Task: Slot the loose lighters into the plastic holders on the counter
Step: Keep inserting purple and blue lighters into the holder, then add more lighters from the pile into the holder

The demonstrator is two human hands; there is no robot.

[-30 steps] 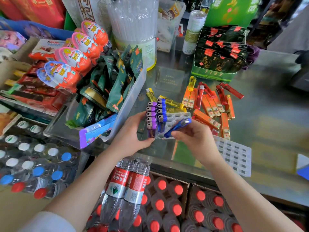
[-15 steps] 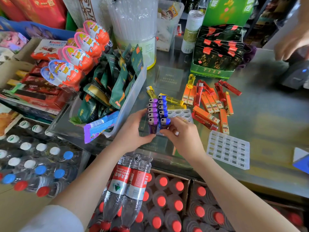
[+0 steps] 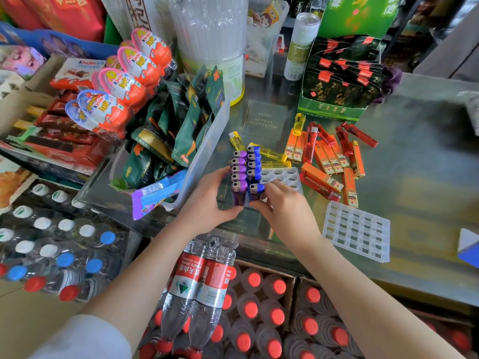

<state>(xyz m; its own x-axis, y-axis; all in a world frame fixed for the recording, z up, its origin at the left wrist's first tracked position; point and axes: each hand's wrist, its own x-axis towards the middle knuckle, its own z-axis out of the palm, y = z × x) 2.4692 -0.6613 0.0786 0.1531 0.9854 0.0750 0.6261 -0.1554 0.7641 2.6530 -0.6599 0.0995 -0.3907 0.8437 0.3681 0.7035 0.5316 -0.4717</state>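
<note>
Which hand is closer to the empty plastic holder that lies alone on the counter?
Right. The right hand is just left of the empty holder, not touching it. The left hand is farther left, beyond the lighter-filled holder.

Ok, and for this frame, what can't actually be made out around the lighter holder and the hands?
- Head view: the near edge of the holder and the lower bodies of the front lighters are hidden behind the left hand and right hand.
- How deep the front blue lighter sits: covered by right fingers.
- Print on the orange lighters: too small.
- Object at the right edge: cut off.
</note>
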